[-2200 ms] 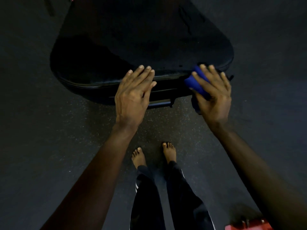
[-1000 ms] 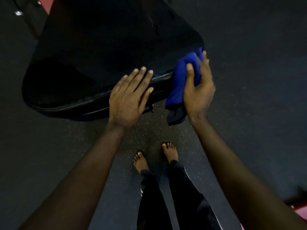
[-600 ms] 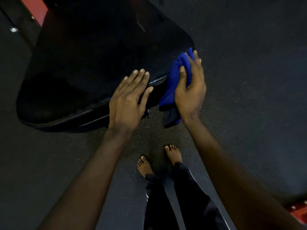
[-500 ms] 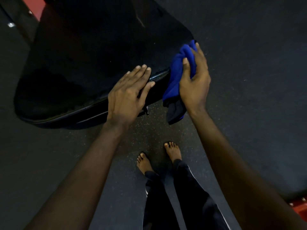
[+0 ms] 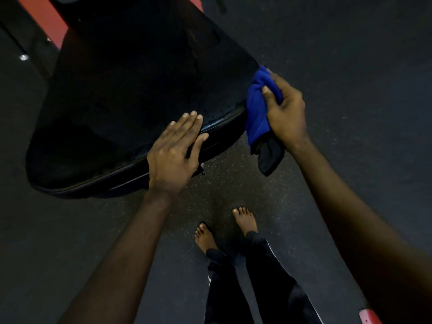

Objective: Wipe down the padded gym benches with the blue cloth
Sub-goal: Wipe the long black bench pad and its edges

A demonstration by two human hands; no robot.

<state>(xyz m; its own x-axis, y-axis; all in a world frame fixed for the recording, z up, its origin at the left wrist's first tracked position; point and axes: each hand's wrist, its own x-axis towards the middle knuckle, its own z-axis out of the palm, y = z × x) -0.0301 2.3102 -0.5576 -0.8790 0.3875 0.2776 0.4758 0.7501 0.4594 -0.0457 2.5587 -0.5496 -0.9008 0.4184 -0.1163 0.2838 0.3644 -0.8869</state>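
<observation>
At ten o'clock in the view, a red frame bar [image 5: 46, 17] runs on a slant behind the padded gym bench [image 5: 140, 78]. The bench is black with a glossy near rim, and it fills the upper left from nine through twelve o'clock.

Left hand [image 5: 174, 155], at centre: released and flat, palm down on the bench's near edge. The fingers are straight and close together, with the tips on the top surface and the thumb lying along the rim. A small dark fitting [image 5: 201, 170] sits under the rim, just at the hand's five o'clock.

Blue cloth [image 5: 257, 106], at the left hand's two o'clock: bunched and touching the bench's rounded right corner. Its darker lower end hangs free below the rim, over the floor [image 5: 350, 66].

Right hand [image 5: 286, 113], just right of the cloth: grasping it, with the thumb across the front of the folds and the fingers wrapped behind.

Bare feet [image 5: 245, 220] stand on the speckled dark floor at six o'clock, with black trousers [image 5: 268, 288] above them. A red object [image 5: 369, 318] is cut off by the frame at five o'clock.
</observation>
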